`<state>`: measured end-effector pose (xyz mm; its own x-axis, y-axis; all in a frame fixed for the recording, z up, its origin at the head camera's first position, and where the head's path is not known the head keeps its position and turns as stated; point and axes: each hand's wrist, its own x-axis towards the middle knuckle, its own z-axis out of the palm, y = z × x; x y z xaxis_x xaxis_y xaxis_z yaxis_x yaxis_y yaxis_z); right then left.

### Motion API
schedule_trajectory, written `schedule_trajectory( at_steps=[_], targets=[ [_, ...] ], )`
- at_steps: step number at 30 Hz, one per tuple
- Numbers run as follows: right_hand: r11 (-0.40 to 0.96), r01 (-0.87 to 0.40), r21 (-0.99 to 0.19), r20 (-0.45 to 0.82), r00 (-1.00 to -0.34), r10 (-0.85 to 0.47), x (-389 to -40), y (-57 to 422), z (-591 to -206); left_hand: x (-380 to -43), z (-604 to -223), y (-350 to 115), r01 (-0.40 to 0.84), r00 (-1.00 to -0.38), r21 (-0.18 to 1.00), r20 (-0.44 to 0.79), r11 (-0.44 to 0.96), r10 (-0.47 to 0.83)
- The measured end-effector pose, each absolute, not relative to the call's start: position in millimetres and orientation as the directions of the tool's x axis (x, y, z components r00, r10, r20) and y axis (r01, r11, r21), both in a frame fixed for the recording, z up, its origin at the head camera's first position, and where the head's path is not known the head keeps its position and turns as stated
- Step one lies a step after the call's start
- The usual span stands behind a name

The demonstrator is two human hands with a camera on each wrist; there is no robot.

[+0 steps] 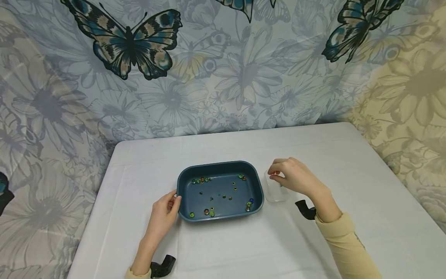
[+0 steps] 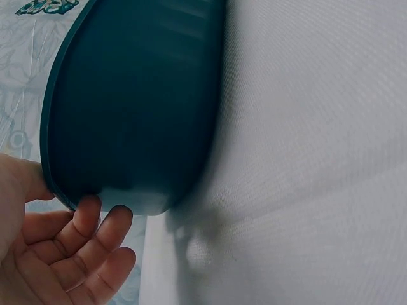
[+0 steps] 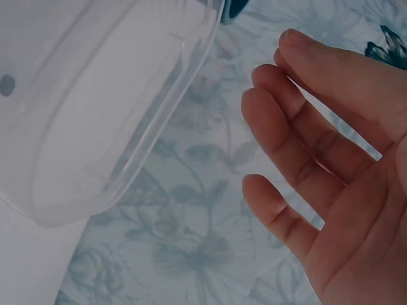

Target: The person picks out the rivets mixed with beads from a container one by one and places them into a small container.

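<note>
A dark blue rectangular tray [image 1: 219,167] holds several small glass beads, mostly green and amber with a blue one, scattered over its floor. At its left end, my left hand [image 1: 164,211] pinches the rim. In the left wrist view, the left thumb lies at the rim and the fingertips [image 2: 117,219] press the outer wall. My right hand [image 1: 294,176] hovers over a clear plastic container [image 1: 277,193] just right of the tray. Its fingers [image 3: 273,121] are loosely bent, with nothing visible between them. One small dark bead [image 3: 7,85] shows through the container's wall.
A white cloth covers the table [image 1: 230,252], which ends at a butterfly-and-flower patterned curtain [image 1: 170,100] behind. Black wrist mounts [image 1: 163,266] stick out from both forearms, near the tabletop.
</note>
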<state>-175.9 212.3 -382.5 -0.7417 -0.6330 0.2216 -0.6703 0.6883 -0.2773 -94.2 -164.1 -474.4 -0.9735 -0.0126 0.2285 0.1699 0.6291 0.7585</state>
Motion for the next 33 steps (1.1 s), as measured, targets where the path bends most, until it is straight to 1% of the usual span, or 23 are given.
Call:
schedule_trajectory(
  at_steps=[17,33],
  targets=[
    [0.665,-0.703,-0.254,0.217,-0.711,-0.669,-180.1,191.4,-371.9,-94.4,-474.2,-163.9,0.178,-0.971,0.768,0.237,0.615,-0.015],
    [0.624,-0.747,-0.230,0.208,-0.664,-0.718,-186.6,171.8,-366.5,-94.6,-474.3,-164.1,0.176,-0.972,0.764,0.233,0.621,-0.011]
  ],
)
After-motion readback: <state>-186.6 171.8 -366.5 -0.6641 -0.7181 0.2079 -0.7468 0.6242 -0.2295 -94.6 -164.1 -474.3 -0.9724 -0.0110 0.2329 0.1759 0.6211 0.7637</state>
